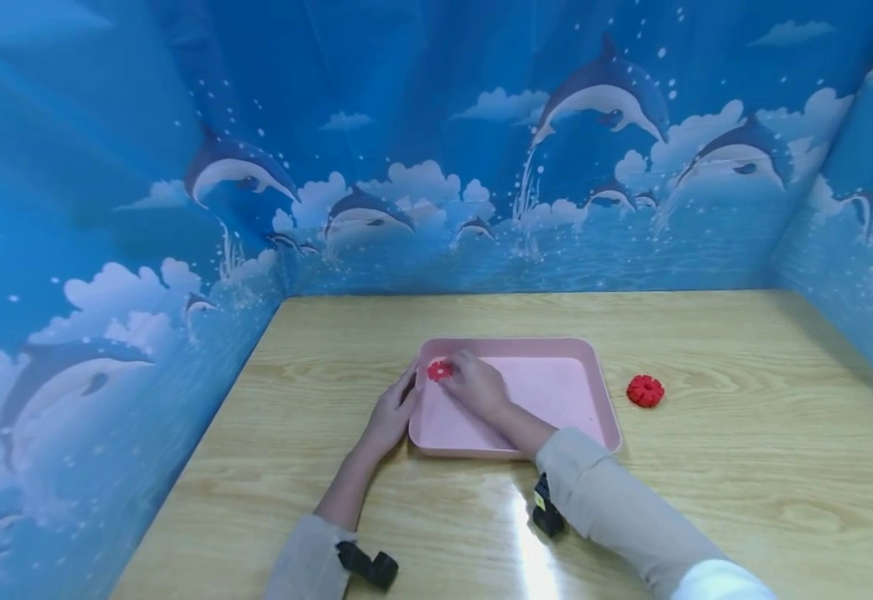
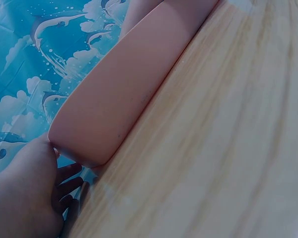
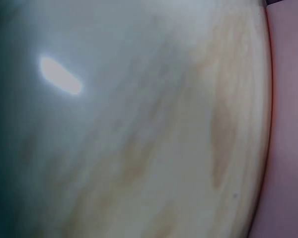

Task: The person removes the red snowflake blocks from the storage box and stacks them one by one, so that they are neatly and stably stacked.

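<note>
Inside the pink tray (image 1: pixel 549 400), near its left wall, is a red notched disc (image 1: pixel 437 372) shaped like a flower, with a hole at its centre. My right hand (image 1: pixel 479 388) reaches across the tray and pinches this disc at its right edge; the fingertips are partly hidden behind the hand. Against the tray's outer left side rests my left hand (image 1: pixel 391 415). The left wrist view shows that hand (image 2: pixel 27 191) at the tray's corner, the thumb by the rim and the other fingers relaxed beside the wall (image 2: pixel 114 94).
Several red notched discs (image 1: pixel 646 391), seemingly stacked, lie on the wooden table (image 1: pixel 744 467) right of the tray. Blue dolphin-print sheets (image 1: pixel 436 125) stand behind and beside the table. Black wrist cameras (image 1: pixel 369 567) hang from both sleeves. The right wrist view shows mostly table surface and the tray's wall.
</note>
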Demonstrator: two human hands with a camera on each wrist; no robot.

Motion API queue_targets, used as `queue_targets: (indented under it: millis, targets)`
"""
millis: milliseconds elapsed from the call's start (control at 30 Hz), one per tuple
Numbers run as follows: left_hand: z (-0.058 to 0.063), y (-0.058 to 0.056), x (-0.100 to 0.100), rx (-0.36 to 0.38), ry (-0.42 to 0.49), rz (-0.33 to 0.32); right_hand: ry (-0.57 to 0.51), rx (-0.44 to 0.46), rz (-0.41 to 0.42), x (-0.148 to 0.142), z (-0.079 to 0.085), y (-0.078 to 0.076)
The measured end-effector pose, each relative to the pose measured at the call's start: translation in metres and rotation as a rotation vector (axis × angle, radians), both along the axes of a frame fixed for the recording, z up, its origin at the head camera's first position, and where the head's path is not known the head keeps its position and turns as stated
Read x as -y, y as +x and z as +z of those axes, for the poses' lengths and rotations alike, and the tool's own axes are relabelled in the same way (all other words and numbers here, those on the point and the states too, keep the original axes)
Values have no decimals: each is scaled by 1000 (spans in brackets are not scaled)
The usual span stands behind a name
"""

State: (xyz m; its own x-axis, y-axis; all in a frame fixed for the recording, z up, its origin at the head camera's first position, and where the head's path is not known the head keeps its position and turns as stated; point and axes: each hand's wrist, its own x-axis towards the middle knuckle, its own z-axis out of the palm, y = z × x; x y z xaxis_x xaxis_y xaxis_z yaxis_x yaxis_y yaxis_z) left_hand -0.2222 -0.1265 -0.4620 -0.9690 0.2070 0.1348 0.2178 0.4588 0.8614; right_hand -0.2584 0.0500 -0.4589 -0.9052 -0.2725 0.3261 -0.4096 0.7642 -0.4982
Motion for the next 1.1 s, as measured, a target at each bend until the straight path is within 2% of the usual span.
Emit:
queue_targets:
  millis: [200,300,433,667,1100]
  targets:
    - [-1,0,0,5,3,-7,-17,-26,-2,-2,0,1]
    - [-2,0,0,-23,20,-15,-29,-45,-1,-2,0,1]
    - [-3,-1,1,-66,41,-28,-55,-30,-4,-4,3,0]
    - [-3,-2,1,-64,37,-28,-60,1,1,-10,12,4]
    - [-3,-1,1,-39,22,-26,-84,62,5,-31,34,28]
